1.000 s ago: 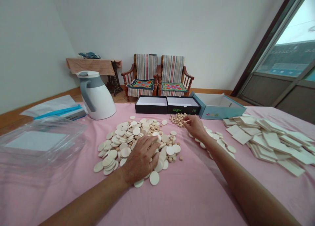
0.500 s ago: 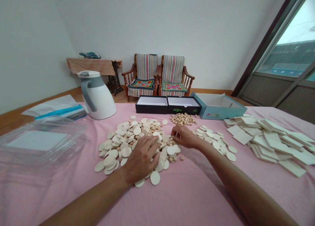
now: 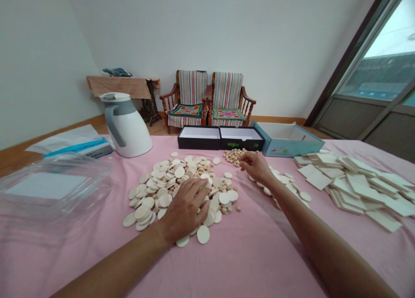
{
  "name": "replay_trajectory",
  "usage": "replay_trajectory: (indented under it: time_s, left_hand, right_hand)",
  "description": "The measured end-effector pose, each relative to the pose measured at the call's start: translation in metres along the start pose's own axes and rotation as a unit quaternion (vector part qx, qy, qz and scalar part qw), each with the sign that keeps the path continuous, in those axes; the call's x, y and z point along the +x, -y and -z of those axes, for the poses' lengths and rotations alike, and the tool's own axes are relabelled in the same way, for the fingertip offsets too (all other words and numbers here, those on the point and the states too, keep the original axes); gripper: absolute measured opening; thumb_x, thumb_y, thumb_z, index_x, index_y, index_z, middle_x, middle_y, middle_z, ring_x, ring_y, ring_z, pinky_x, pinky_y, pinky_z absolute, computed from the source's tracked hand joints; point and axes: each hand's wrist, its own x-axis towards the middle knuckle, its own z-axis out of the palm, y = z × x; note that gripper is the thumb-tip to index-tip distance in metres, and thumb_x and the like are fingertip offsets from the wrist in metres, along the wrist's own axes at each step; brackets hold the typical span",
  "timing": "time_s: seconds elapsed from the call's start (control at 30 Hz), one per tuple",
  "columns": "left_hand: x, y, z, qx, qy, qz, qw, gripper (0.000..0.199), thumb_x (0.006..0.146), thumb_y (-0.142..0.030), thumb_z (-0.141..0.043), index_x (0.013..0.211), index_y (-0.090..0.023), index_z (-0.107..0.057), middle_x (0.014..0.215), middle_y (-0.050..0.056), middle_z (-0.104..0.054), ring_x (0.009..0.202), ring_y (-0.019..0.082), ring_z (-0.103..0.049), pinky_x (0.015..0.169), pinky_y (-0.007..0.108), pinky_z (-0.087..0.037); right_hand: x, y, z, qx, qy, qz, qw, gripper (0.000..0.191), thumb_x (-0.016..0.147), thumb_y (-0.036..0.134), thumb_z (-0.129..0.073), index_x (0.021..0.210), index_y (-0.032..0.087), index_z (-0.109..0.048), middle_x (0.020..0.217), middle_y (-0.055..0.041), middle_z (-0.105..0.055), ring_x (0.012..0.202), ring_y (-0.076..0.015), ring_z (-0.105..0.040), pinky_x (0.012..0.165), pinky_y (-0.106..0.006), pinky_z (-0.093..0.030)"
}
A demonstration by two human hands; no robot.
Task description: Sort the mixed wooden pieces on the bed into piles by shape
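My left hand point(image 3: 184, 210) lies flat on a large heap of pale wooden discs point(image 3: 165, 200), with small round wooden beads mixed among them. My right hand point(image 3: 256, 167) is just right of a small pile of wooden beads point(image 3: 234, 156), its fingertips drawn together. Whether those fingers hold a bead is hidden. Below that hand, a looser group of discs point(image 3: 285, 181) lies partly covered by my wrist and forearm.
Pale square wooden tiles point(image 3: 353, 190) lie scattered at right on the pink cloth point(image 3: 259, 263). Behind stand two black open boxes point(image 3: 199, 138) and a blue box point(image 3: 287, 141). A white jug point(image 3: 126, 129) and clear plastic container point(image 3: 48, 190) stand at left.
My right hand has moved up and to the right, from the edge of the disc heap to beside the bead pile. My left hand has stayed on the heap.
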Motion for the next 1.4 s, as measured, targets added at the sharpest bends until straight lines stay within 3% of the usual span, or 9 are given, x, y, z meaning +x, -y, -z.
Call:
replay_trajectory:
  time_s: [0.13,0.27,0.63,0.83,0.97,1.03,1.13,1.27,1.4]
  left_hand:
    - [0.000,0.000,0.001,0.000,0.006,0.004,1.000,0.026,0.088,-0.019,-0.049,0.110,-0.013,-0.061,0.124,0.014,-0.058,0.118,0.027,-0.049,0.104,0.049,-0.040]
    - [0.001,0.000,0.001,-0.001,0.006,0.004,1.000,0.026,0.088,-0.019,-0.049,0.110,-0.013,-0.062,0.122,0.013,-0.059,0.117,0.027,-0.049,0.104,0.049,-0.039]
    - [0.000,0.000,-0.001,-0.003,0.004,0.005,1.000,0.025,0.089,-0.020,-0.048,0.109,-0.014,-0.061,0.119,0.012,-0.060,0.114,0.026,-0.050,0.104,0.048,-0.038]
    - [0.000,0.001,0.000,-0.004,0.002,0.000,1.000,0.025,0.088,-0.020,-0.049,0.109,-0.014,-0.061,0.118,0.012,-0.061,0.113,0.026,-0.051,0.104,0.048,-0.038]
    - [0.000,0.001,-0.001,-0.003,-0.002,-0.001,1.000,0.024,0.088,-0.019,-0.049,0.108,-0.014,-0.062,0.118,0.012,-0.061,0.113,0.026,-0.051,0.104,0.048,-0.038]
    - [0.001,0.001,-0.001,-0.004,-0.002,0.000,1.000,0.024,0.088,-0.019,-0.049,0.108,-0.013,-0.062,0.118,0.012,-0.061,0.112,0.026,-0.051,0.104,0.048,-0.038]
    - [0.001,0.001,-0.001,-0.006,0.004,0.002,1.000,0.025,0.088,-0.020,-0.049,0.108,-0.013,-0.062,0.117,0.012,-0.061,0.112,0.026,-0.051,0.104,0.048,-0.038]
    - [0.001,0.001,0.000,-0.005,0.007,0.002,1.000,0.025,0.089,-0.020,-0.048,0.109,-0.013,-0.061,0.118,0.012,-0.061,0.113,0.026,-0.051,0.104,0.049,-0.038]
    - [0.001,0.000,0.000,-0.004,0.007,0.002,1.000,0.024,0.089,-0.020,-0.048,0.107,-0.014,-0.062,0.117,0.012,-0.061,0.112,0.026,-0.051,0.104,0.049,-0.038]
  right_hand:
    - [-0.012,0.022,-0.016,-0.034,0.163,0.048,0.985,0.012,0.066,0.007,-0.054,0.069,0.016,-0.062,0.062,0.0001,-0.063,0.058,-0.0114,-0.056,0.055,-0.021,-0.039]
    - [-0.019,0.033,-0.029,-0.067,0.191,0.033,0.979,0.012,0.065,0.008,-0.058,0.072,0.015,-0.064,0.065,-0.0014,-0.065,0.059,-0.0114,-0.057,0.055,-0.020,-0.038]
    - [-0.023,0.041,-0.043,-0.105,0.134,0.004,0.985,0.008,0.068,0.013,-0.056,0.071,0.016,-0.063,0.068,-0.0030,-0.066,0.059,-0.0116,-0.055,0.053,-0.021,-0.033]
    - [-0.012,0.029,-0.020,-0.130,0.048,-0.054,0.989,0.007,0.071,0.015,-0.055,0.065,0.017,-0.057,0.061,-0.0021,-0.063,0.057,-0.0122,-0.055,0.053,-0.022,-0.032]
    - [-0.001,0.008,-0.006,-0.109,-0.055,-0.094,0.988,0.008,0.075,0.013,-0.053,0.079,0.016,-0.060,0.068,-0.0030,-0.067,0.063,-0.0135,-0.061,0.057,-0.022,-0.037]
    - [0.001,0.002,-0.002,-0.078,-0.065,-0.084,0.991,0.012,0.076,0.013,-0.051,0.083,0.016,-0.060,0.073,-0.0035,-0.068,0.064,-0.0136,-0.062,0.058,-0.022,-0.039]
    - [-0.001,0.005,0.003,-0.047,0.073,-0.040,0.995,0.011,0.073,0.010,-0.052,0.076,0.016,-0.061,0.069,-0.0019,-0.066,0.062,-0.0127,-0.062,0.057,-0.021,-0.040]
    - [-0.013,0.021,0.006,-0.074,0.294,0.026,0.953,0.016,0.065,0.008,-0.059,0.079,0.016,-0.063,0.074,-0.0012,-0.065,0.065,-0.0121,-0.058,0.057,-0.020,-0.039]
    - [-0.020,0.031,0.001,-0.090,0.350,0.039,0.932,0.020,0.063,0.008,-0.061,0.082,0.015,-0.062,0.074,-0.0003,-0.062,0.064,-0.0108,-0.053,0.055,-0.020,-0.037]
